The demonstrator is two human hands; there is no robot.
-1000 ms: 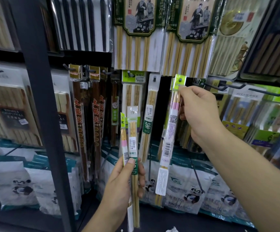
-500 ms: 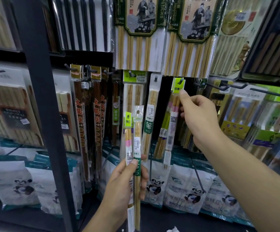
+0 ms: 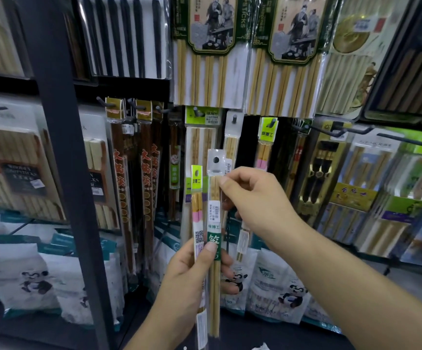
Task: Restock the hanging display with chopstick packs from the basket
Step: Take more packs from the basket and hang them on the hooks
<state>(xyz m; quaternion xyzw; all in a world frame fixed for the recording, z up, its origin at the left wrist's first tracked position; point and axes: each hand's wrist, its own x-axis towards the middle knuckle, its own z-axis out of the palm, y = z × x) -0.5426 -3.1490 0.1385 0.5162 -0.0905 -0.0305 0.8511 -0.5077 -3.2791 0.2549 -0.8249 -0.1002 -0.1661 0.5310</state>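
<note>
Two skinny clear packs of bamboo chopsticks, dead centre: the green-label pack and, at its 9 o'clock, touching, the pink-banded pack with a lime header. The left hand has its grip curled round both low down. The right hand grip pinches the green-label pack near the top.

Both arms are bare from wrist to frame edge. The left hand shows at 6 o'clock, the right hand toward 4 o'clock. The thumbnails are short and plain.
</note>
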